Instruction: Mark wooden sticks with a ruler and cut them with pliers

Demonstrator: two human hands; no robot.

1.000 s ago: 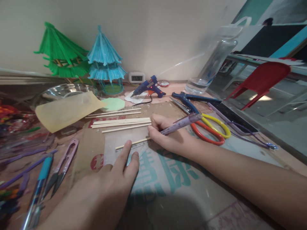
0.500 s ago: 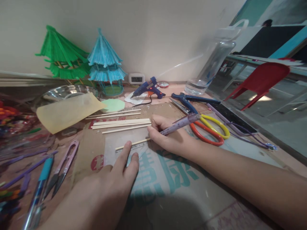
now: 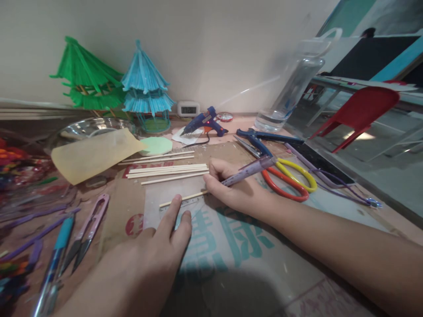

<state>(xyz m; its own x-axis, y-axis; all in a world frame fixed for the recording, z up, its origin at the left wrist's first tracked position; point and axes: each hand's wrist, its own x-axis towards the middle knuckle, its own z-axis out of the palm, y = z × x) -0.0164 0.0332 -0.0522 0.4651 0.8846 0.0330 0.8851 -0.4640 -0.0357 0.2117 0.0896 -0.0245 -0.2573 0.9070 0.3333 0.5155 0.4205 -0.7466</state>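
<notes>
Marking a thin stick against a clear ruler, both hands down on the cardboard.

Far left: snips (image 3: 86, 231) and pens lie loose, clear of the work. Left hand (image 3: 155, 246) is spread flat, fingertips pinning the stick (image 3: 183, 198) and transparent ruler (image 3: 185, 206) so neither slides, judging by the pressure pose. Stick lies at centre, just below the bundle of spare sticks (image 3: 167, 170). Right hand (image 3: 231, 187) is closed around a purple pen (image 3: 249, 171), tip at the stick's right end, wrist resting for steadiness. Scissors (image 3: 287, 178) sit just beyond, glue gun (image 3: 205, 122) behind. Against the earlier frames: nothing has shifted; both hands hold as before.
</notes>
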